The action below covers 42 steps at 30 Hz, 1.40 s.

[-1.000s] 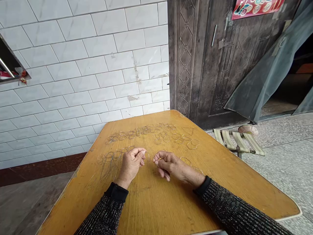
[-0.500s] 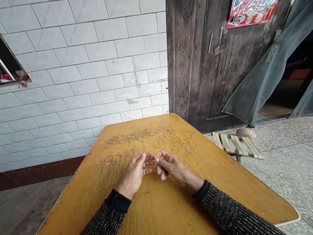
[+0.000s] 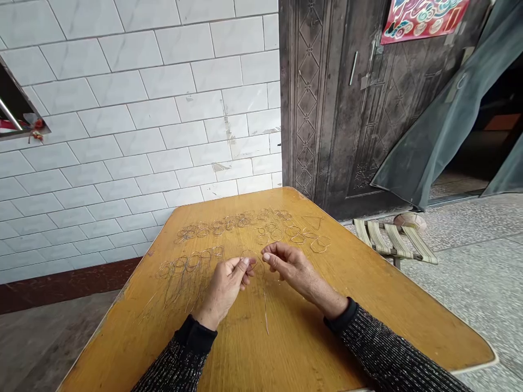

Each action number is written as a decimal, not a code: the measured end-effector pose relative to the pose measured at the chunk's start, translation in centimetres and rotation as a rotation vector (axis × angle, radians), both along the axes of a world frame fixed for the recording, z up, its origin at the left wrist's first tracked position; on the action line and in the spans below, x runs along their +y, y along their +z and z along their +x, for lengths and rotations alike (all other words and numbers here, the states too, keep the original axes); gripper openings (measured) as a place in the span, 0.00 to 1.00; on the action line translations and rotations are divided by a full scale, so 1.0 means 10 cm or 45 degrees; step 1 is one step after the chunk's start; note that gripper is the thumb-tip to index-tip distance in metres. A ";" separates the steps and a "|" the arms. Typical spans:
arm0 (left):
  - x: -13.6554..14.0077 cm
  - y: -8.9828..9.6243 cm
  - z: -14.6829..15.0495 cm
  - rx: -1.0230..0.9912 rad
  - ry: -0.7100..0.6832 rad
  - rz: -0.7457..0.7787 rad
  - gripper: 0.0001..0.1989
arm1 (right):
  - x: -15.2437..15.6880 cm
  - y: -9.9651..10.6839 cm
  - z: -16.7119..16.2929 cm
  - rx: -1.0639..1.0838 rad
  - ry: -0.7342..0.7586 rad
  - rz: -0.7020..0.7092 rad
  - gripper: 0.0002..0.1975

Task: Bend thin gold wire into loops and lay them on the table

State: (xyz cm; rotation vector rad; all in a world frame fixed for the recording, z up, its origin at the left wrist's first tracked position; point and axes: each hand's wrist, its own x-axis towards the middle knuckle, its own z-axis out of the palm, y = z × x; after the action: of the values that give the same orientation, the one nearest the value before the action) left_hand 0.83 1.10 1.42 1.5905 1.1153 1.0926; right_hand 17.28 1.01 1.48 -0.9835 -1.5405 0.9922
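My left hand (image 3: 229,286) pinches a thin wire piece (image 3: 257,267) with a round loop at the top and a long tail hanging down toward me. My right hand (image 3: 288,265) hovers just right of the loop, thumb and forefinger pinched near it; whether they touch the wire I cannot tell. Both hands are over the middle of a yellow wooden table (image 3: 286,337). Several finished wire loops (image 3: 253,226) lie in rows at the far side, and more wire pieces with tails (image 3: 183,272) lie to the left.
A white tiled wall (image 3: 134,125) stands behind the table, with a dark metal door (image 3: 347,98) to its right. A small folding stool (image 3: 392,237) stands on the floor at the right, beside a grey curtain (image 3: 441,125).
The wire loop is now lifted and its long tail hangs free over the table. My hands have drawn slightly apart, and the left one holds the loop.
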 end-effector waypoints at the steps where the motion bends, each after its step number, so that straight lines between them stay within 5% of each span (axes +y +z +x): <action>1: -0.02 0.01 0.01 0.060 -0.004 0.036 0.19 | 0.00 0.01 -0.01 0.031 0.005 -0.015 0.13; 5: -0.07 0.05 0.07 0.256 -0.023 0.181 0.17 | -0.01 0.03 -0.04 0.189 0.084 -0.025 0.13; 15: -0.06 0.04 0.07 0.105 0.118 0.326 0.11 | -0.03 0.03 -0.05 0.172 0.134 -0.092 0.13; 33: -0.06 0.02 0.09 0.258 0.261 0.520 0.06 | -0.03 0.04 -0.07 0.187 0.146 -0.168 0.13; 42: -0.12 0.05 0.12 -0.063 0.043 0.149 0.15 | -0.01 0.05 -0.04 0.330 0.143 -0.230 0.17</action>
State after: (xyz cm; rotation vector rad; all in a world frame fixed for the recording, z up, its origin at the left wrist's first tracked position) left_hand 2.00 -0.08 1.93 1.6313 1.0656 1.2322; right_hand 16.90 0.93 2.00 -0.8599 -1.3177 1.3031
